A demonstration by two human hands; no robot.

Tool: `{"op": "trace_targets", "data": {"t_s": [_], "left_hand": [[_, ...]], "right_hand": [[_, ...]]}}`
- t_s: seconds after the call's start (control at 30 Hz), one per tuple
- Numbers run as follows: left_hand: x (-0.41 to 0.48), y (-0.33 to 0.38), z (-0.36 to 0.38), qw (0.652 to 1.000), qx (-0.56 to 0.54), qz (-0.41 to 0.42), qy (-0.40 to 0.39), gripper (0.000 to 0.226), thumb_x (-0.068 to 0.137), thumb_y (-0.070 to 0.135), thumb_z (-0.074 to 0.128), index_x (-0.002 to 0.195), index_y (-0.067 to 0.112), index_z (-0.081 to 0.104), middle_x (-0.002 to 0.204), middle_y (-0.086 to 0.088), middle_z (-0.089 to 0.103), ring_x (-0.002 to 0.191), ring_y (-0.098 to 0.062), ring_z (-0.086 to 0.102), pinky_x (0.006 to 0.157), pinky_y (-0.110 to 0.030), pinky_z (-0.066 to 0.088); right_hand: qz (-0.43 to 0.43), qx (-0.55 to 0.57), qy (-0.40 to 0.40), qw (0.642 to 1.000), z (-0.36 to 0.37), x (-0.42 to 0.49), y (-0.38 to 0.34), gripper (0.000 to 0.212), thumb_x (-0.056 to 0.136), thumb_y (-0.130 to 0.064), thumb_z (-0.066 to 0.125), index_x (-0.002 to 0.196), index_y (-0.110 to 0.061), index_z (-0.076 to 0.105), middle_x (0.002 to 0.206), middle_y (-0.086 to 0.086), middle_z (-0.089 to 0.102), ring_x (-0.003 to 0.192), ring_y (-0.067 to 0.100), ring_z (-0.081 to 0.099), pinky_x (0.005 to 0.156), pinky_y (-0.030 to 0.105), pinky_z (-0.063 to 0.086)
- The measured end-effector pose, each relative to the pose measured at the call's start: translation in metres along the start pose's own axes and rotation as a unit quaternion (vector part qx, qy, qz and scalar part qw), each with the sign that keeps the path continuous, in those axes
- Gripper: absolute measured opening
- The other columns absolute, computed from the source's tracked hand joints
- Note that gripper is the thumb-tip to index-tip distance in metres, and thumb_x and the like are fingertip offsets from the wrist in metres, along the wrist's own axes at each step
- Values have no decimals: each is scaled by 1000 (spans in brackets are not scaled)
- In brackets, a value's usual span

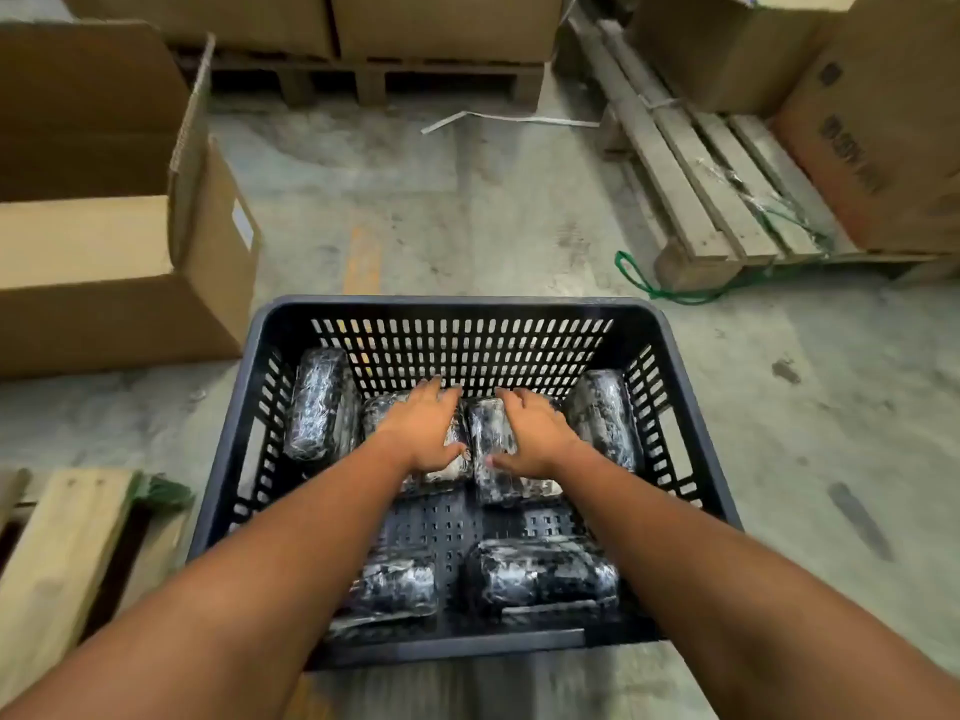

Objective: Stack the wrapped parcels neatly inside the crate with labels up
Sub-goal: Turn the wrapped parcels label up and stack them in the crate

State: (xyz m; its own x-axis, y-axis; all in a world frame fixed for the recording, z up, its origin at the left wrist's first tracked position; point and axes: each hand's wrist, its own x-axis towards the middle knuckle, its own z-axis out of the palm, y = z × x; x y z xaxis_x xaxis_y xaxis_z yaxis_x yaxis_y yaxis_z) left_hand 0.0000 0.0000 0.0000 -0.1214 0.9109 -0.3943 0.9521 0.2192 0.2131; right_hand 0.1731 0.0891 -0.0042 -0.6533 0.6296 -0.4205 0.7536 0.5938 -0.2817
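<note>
Six parcels lie in the crate (291, 324): two near ones (540, 574) crosswise, four at the far wall with long axes running near-to-far. The left hand (423, 431) lies flat, fingers spread, on the left middle parcel (452, 467), and the right hand (535, 433) likewise on the right middle parcel (491, 449). Neither hand grips; each parcel sits directly beneath its palm, so both are equally near. No labels can be made out.

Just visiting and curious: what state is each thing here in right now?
Black crate: open-topped, partly filled.
Wrapped parcels: six lying inside; labels unreadable.
Left hand: flat on a middle parcel.
Right hand: flat on the neighbouring parcel.
Cardboard box: flaps open.
Wooden pallet: partly bare.
</note>
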Motion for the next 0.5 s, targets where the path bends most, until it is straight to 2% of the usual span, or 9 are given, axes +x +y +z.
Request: {"op": "trace_targets", "data": {"t_s": [0.13,0.23,0.37,0.5], "left_hand": [[7,-8,21,999,19,7,-25,99,91,53,59,160,20,-4,166,-13,-12,153,-33,-5,122,-54,10],[11,-7,33,999,15,27,-41,101,89,52,59,159,22,-7,165,-12,-14,152,-32,-10,122,-53,3],[22,3,44,997,9,63,-52,103,89,59,57,158,22,-9,165,-8,-14,152,-30,-11,122,-54,2],[26,6,60,997,33,48,-57,104,91,60,53,157,18,-15,162,-13,-20,150,-30,-17,122,-54,-2]], "right_hand": [[1,-17,-38,999,15,7,8,125,75,-51,84,163,-26,-1,171,16,1,156,38,3,123,61,8],[0,-23,-51,998,24,12,14,130,70,-54,86,163,-28,-1,171,14,-2,156,38,1,122,63,7],[6,-41,-61,997,19,27,30,141,58,-63,89,163,-29,1,172,12,-2,157,36,0,122,57,6],[15,-39,-76,996,16,34,41,148,51,-58,94,164,-27,4,172,8,3,157,34,1,123,51,6]]}}
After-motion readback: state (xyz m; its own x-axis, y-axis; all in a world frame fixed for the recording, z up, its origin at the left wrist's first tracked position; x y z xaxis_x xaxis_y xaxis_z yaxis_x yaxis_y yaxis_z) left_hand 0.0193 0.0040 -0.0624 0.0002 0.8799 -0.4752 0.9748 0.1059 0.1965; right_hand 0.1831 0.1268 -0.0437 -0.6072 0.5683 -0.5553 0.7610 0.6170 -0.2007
